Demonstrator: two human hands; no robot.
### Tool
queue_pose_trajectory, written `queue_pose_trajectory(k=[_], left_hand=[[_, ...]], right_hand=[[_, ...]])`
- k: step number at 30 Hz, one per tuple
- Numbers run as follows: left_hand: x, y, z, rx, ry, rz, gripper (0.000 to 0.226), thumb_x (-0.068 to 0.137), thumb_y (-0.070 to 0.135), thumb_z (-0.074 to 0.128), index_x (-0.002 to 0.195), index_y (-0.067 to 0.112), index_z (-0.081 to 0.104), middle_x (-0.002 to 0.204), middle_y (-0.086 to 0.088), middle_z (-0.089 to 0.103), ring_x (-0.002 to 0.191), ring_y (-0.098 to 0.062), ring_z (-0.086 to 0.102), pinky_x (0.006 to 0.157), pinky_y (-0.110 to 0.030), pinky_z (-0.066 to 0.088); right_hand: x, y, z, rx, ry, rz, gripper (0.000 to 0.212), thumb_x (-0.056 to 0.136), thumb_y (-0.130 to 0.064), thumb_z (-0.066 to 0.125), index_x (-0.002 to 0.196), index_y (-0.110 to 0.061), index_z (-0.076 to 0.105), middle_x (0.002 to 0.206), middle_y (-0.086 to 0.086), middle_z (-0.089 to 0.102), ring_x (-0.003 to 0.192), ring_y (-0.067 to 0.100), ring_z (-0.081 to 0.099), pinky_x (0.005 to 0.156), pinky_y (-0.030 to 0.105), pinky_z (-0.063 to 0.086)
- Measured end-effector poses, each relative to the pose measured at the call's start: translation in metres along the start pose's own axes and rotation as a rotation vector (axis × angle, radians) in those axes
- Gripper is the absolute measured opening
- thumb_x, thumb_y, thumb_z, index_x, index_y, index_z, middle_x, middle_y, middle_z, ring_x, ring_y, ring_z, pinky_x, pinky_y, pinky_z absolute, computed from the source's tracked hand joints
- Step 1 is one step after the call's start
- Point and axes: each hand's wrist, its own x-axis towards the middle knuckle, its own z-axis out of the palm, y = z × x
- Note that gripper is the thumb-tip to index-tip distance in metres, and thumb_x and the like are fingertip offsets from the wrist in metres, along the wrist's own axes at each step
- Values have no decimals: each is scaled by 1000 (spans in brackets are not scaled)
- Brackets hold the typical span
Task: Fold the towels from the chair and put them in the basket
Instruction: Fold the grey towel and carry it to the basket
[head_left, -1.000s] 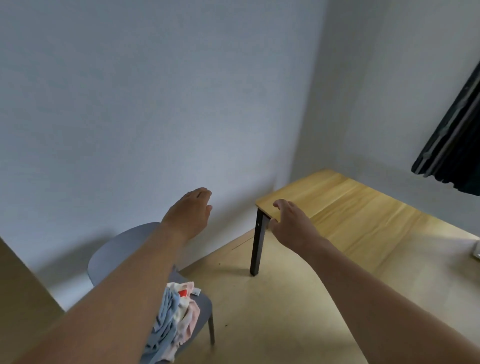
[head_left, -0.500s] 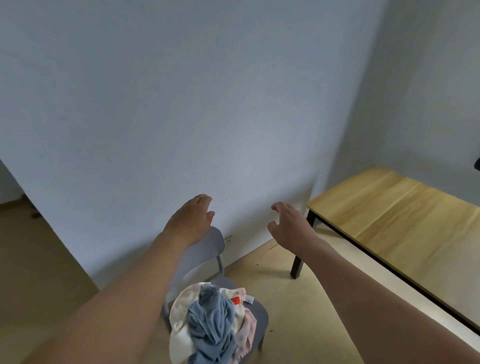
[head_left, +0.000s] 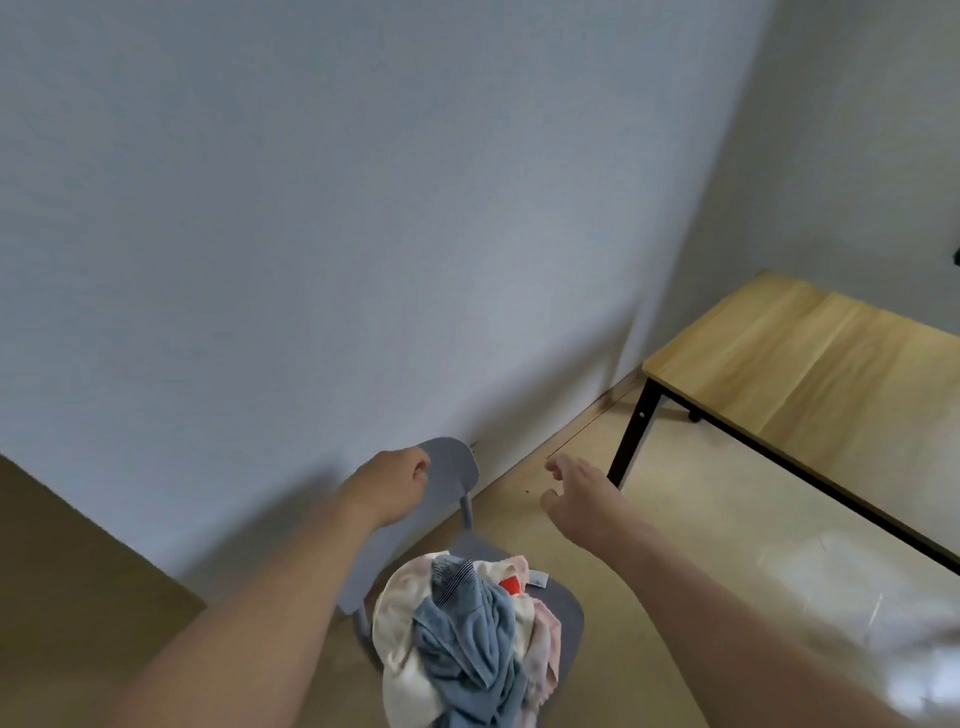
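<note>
At the bottom centre of the frame sits the grey chair (head_left: 457, 473), its seat heaped with crumpled towels (head_left: 467, 639): a blue one lies on top, cream and pink ones lie under and around it, and a small red patch and a white tag show near the upper right of the pile. None of them is folded, and you can see no basket anywhere in the head view.

Your left hand (head_left: 387, 480) reaches forward from the lower left and hangs in front of the chair's backrest, above and behind the pile. Its fingers are curled loosely inward and hold nothing; whether they touch the backrest cannot be told.

Your right hand (head_left: 582, 499) stretches in from the lower right, to the right of the backrest, over bare floor (head_left: 701, 519). Its fingers are spread apart and relaxed, with the thumb held out to the side, and it grips nothing. Both hands are apart from the towels.

At the right of the frame stands a wooden table (head_left: 810, 364) with black legs, close to the corner of the pale walls (head_left: 311, 208).
</note>
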Motion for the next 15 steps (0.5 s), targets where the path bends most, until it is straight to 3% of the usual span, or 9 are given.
queue_pose_trajectory(k=[3,6,10,12,15], left_hand=[[42,-37,36,-6,-130,8,27,97,19,41,117,18,59,119,-3,62,105,-21,57,88,-29,44],[85,-79,100,-72,-205,-12,27,95,14,42,115,17,61,116,-3,61,104,-20,57,88,-28,44],[139,-136,210,-104,-322,0,25,93,14,43,109,21,61,116,-2,63,102,-19,57,93,-34,48],[166,-159,258,-109,-325,4,26,94,17,44,112,21,61,117,1,62,106,-19,57,95,-33,46],[209,-190,320,-151,-278,-3,26,93,20,44,112,24,61,121,-1,62,108,-20,57,99,-35,45]], right_hand=[[26,1,54,4,-60,52,41,95,-17,44,136,-13,44,135,6,49,121,23,49,98,30,40],[59,12,127,-56,-140,50,38,96,-14,40,133,-9,47,135,5,49,119,19,48,98,25,38],[101,49,244,-157,-251,63,23,92,-17,39,110,-13,52,113,6,55,100,23,50,92,34,40],[116,69,295,-190,-298,81,22,93,-20,40,111,-14,51,106,5,51,99,26,52,84,35,40],[141,103,368,-255,-343,47,33,93,-25,45,124,-12,46,128,6,50,115,24,50,86,31,34]])
